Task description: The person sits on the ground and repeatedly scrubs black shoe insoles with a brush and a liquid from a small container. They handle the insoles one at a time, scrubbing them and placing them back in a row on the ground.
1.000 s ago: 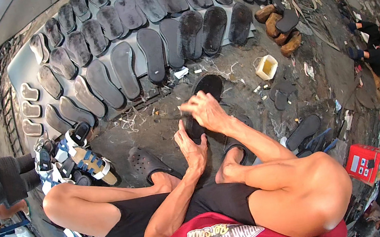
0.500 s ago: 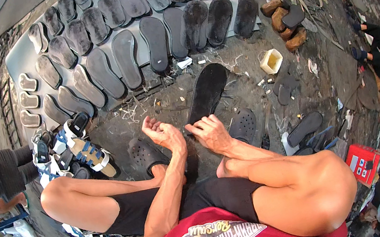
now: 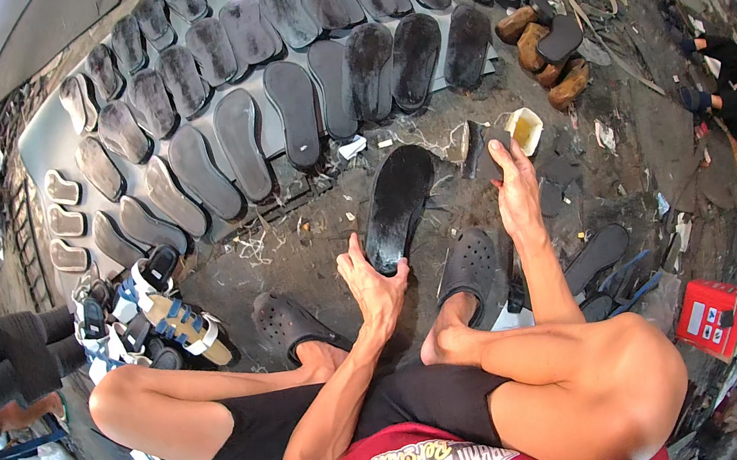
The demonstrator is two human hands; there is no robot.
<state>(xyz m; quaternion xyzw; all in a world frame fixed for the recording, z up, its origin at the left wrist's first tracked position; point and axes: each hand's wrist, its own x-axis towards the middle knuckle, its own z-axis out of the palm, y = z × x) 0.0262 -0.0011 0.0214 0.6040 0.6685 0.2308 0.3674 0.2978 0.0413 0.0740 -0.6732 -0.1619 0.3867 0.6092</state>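
The black sole [image 3: 399, 195] lies just ahead of the left hand [image 3: 372, 283], its long axis running away and slightly rightward. That nearer hand grasps the sole's near end between thumb and fingers, forearm angled inward. Right of this grip, the right hand [image 3: 515, 184] points forward beside a pale cup [image 3: 525, 127], a dark piece [image 3: 475, 152] at its fingers; I cannot tell if pinched.

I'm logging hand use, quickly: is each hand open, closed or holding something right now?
Left hand: closed on the near end of a black sole.
Right hand: holding a dark flat piece.
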